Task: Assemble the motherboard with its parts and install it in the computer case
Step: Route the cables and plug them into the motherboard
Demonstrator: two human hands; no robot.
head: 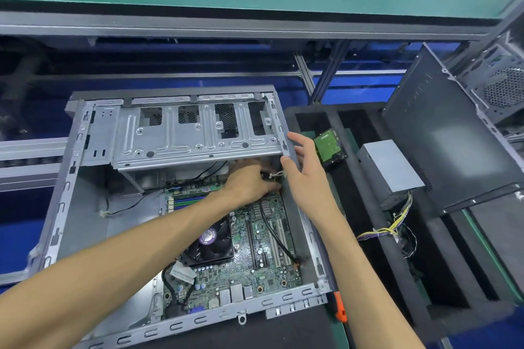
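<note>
An open grey sheet-metal computer case (68,193) is laid flat in the centre of the frame, with a perforated drive cage (195,133) across its upper part. Inside it, at lower centre, a green printed motherboard (255,263) is seated, with a black finned cooler fan (209,244). The left hand (249,181) is reached under the cage at the board's upper edge; its fingers are curled, but what is pinched cannot be told. The right hand (306,170) is rested on the case's right wall, fingers apart. At right, a black foam tray (425,278) holds a green hard drive (329,147) and a grey boxy power supply (391,167).
</note>
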